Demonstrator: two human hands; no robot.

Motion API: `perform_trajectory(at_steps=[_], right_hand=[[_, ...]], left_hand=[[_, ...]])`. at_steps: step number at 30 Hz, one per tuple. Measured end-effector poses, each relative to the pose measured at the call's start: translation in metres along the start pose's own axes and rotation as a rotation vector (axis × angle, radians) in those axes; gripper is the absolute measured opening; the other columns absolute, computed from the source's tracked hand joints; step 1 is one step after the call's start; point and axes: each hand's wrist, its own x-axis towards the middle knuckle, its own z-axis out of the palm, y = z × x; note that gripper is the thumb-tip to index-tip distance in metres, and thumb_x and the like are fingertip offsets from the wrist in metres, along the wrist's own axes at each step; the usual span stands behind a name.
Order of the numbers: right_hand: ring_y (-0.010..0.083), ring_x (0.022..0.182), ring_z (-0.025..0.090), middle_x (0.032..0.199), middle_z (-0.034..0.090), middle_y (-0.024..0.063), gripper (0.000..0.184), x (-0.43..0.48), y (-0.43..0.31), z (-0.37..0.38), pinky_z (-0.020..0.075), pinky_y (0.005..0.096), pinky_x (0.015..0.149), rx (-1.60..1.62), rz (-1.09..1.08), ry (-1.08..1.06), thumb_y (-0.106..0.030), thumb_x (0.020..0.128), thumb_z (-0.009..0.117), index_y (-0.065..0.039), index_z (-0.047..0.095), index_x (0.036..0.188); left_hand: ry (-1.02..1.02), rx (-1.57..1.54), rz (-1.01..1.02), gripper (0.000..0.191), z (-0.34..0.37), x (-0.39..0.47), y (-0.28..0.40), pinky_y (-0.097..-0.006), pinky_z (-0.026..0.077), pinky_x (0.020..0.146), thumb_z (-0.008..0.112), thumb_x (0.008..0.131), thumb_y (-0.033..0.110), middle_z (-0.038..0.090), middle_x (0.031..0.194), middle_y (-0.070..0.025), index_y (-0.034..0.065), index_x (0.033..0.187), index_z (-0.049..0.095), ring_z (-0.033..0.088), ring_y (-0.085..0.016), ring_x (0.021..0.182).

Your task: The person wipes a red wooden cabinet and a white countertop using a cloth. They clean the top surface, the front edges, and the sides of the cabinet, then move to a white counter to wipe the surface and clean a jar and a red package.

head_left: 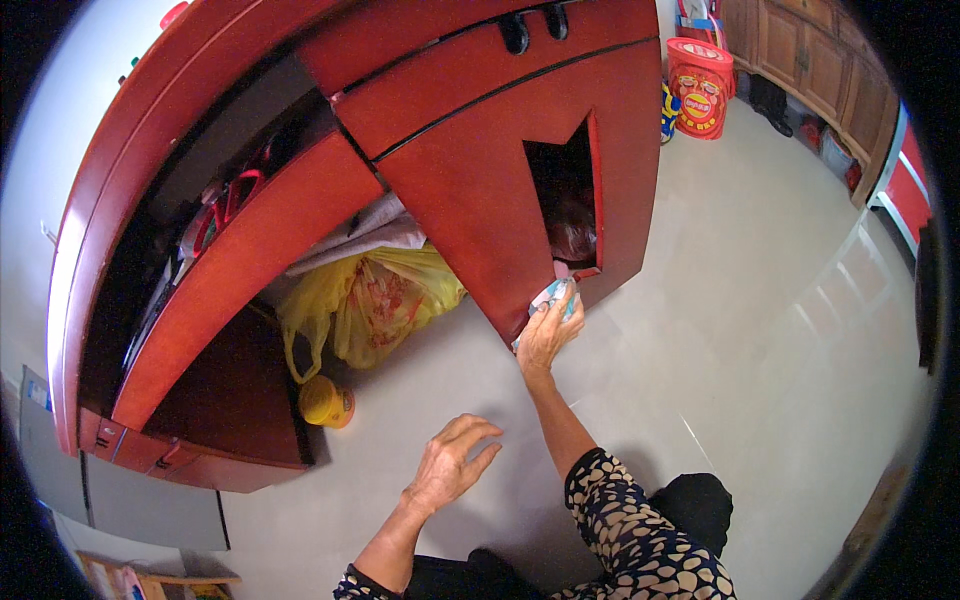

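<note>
My right hand point(550, 337) holds a crumpled light-blue and white cloth point(557, 294) against the lower part of a red wooden cabinet door point(480, 217). Above the cloth, the door has a notched opening point(574, 176) with something dark and shiny inside. Over the floor to the left, my left hand point(452, 461) hangs in the air, its fingers slightly bent and apart, with nothing in it. The desk's open drawer point(255, 262) is at the left, with red-handled scissors point(244, 187) among other items in it.
Below the drawer, a yellow plastic bag point(375, 300) lies on the floor beside a yellow tub point(326, 403). A red round container point(701, 90) stands past the cabinet's right side. Wooden cupboards point(795, 52) line the upper right. Black handles point(515, 34) stick out from the upper drawer front.
</note>
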Motion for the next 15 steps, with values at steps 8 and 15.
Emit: perform_trajectory(at_steps=[8,15], right_hand=[[0.0410,0.116,0.033,0.129,0.028,0.0275,0.068,0.023,-0.084,-0.010,0.0320,0.0493,0.097,0.267,-0.087,0.096,0.001,0.081,0.060,-0.002,0.030,0.142],[0.0366,0.115,0.032,0.132,0.029,0.0225,0.072,0.046,-0.164,-0.033,0.0316,0.0466,0.093,0.385,-0.627,0.126,-0.013,0.074,0.073,-0.006,0.039,0.137]], left_hand=[[-0.050,0.011,-0.039,0.021,0.002,0.000,0.011,-0.0361,0.051,0.081,0.069,0.080,0.006,0.063,0.100,-0.0103,0.0063,0.100,0.065,0.062,-0.026,0.093],[-0.058,0.011,-0.022,0.021,0.007,0.001,0.009,-0.0354,0.051,0.080,0.069,0.080,0.006,0.063,0.099,-0.0107,0.0050,0.101,0.064,0.062,-0.026,0.092]])
